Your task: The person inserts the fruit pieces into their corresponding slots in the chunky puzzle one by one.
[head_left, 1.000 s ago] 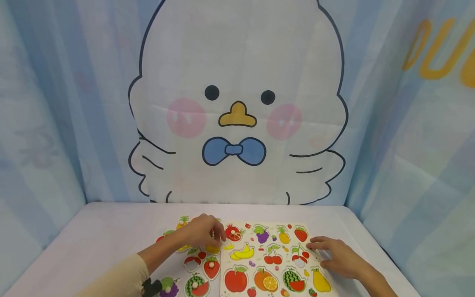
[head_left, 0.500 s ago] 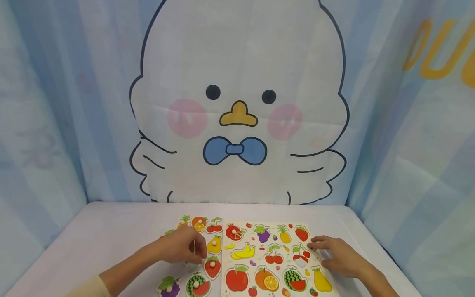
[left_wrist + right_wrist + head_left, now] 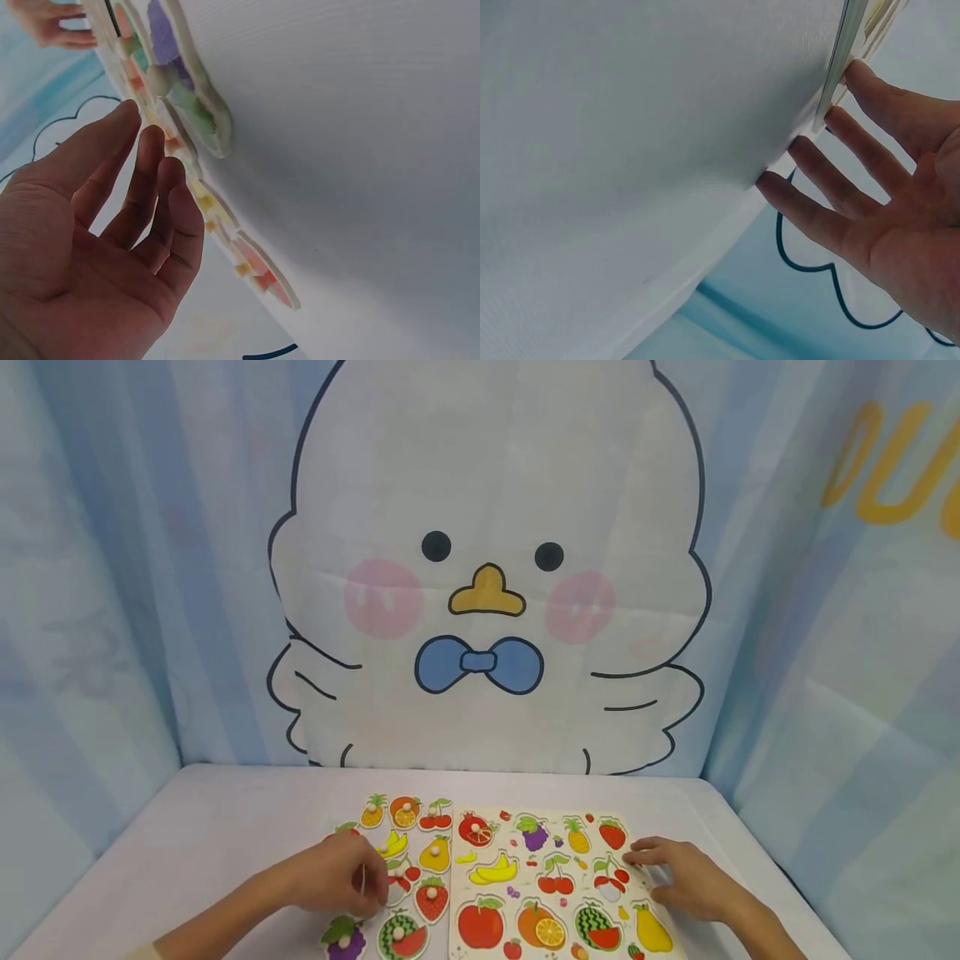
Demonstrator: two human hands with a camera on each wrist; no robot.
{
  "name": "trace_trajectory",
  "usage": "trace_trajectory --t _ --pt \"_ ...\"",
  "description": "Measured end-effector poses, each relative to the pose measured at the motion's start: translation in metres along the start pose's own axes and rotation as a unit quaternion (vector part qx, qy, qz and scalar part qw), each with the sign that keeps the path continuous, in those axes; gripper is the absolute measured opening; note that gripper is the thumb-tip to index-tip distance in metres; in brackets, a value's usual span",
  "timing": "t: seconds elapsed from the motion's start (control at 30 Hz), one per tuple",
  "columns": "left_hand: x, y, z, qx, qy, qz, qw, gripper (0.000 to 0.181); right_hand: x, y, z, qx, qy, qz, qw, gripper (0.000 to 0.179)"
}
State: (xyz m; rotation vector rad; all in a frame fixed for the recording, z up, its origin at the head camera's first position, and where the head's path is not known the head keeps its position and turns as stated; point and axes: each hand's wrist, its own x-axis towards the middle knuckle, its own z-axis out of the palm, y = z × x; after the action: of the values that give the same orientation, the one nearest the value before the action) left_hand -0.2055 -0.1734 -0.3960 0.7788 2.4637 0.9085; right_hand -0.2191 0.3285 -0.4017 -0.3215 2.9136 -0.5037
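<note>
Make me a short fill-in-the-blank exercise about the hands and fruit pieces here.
1. In the head view, the loose fruit pieces lie to the ____ of the fruit board.
2. The hand at the board's far side from those pieces is the person's ____ hand.
3. The orange piece sits in a row ____ the pineapple piece and the cherry piece.
4. The bow tie is ____.

Missing words: left; right; between; blue.

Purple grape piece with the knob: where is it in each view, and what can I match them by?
Head: grape piece at the bottom edge, left of the watermelon piece.
Left wrist: grape piece at the top edge, left of centre.
Right wrist: not in it.
Shared landmark: the right hand, lower right in head, top-left corner in left wrist, right edge in right wrist.
</note>
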Motion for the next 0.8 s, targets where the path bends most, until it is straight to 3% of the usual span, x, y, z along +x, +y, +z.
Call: trace_trajectory --t 0.43,0.8 --pt "-0.024 -0.003 0.010 -0.024 -0.020 -0.068 0.9972 0.012 0.002 0.000 0.000 -0.004 -0.003 0.001 1.0000 0.047" --pt "-0.033 -0.009 0.012 -0.034 -0.025 -0.050 0.9979 0.016 0.002 0.003 0.003 -0.015 -0.002 0.008 0.9999 0.048"
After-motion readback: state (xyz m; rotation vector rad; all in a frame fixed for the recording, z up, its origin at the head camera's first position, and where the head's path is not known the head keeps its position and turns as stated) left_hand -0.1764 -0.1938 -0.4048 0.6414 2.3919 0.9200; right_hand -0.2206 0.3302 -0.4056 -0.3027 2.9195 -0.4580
